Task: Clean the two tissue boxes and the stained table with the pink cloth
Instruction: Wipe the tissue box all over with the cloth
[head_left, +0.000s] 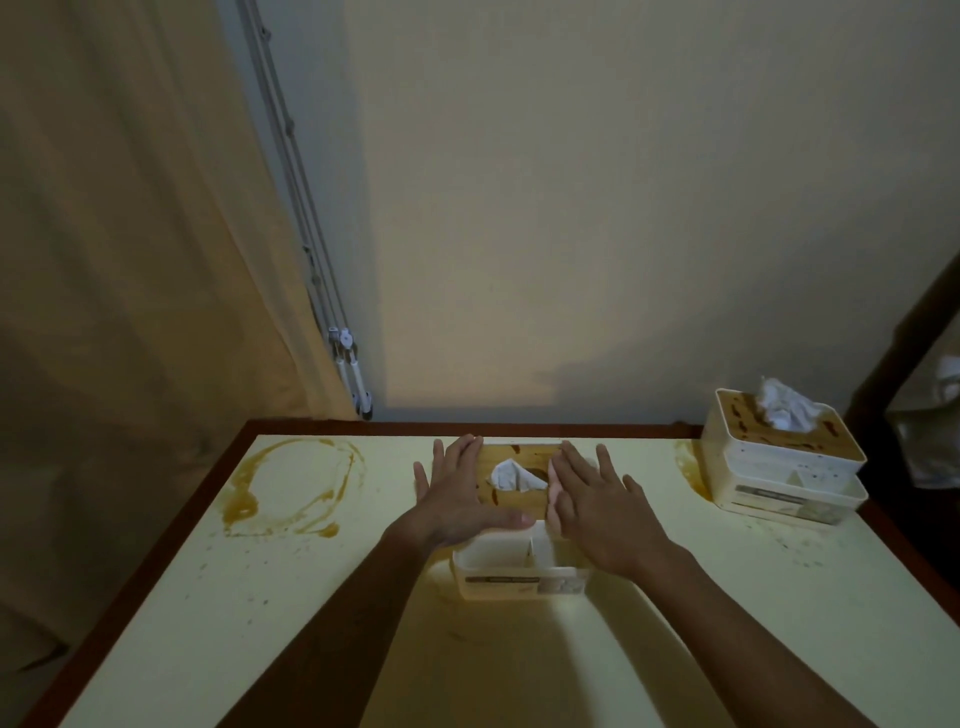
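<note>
1. The desk (260, 597) fills the lower frame. Its brown rim (156, 545) runs up the left side and along the far edge under the wall (571, 208).
2. Open desk surface lies at lower left and lower right of the two forearms. A brown stain ring (291, 488) sits at centre left, well apart from both boxes.
3. The near box (519, 577) is at centre frame. A tissue (511, 475) sticks up from its lid slot, and an open front tray has a divider.
4. The far box (779, 467) stands at the right far corner, near the rim, with a tissue (784, 410) bunched on top. A smear (691, 467) lies just left of it.
5. Both boxes turn their labelled fronts toward the bottom of the frame. The near box's slot runs left to right.
6. The left hand (457, 493) lies flat on the near box's lid, left of the tissue. Its grip is slack, fingers straight, holding nothing.
7. The right hand (597, 509) lies flat on the right of the lid, fingers spread. The pale pink cloth (554, 493) shows only as a strip at its left edge, pressed under it.
</note>
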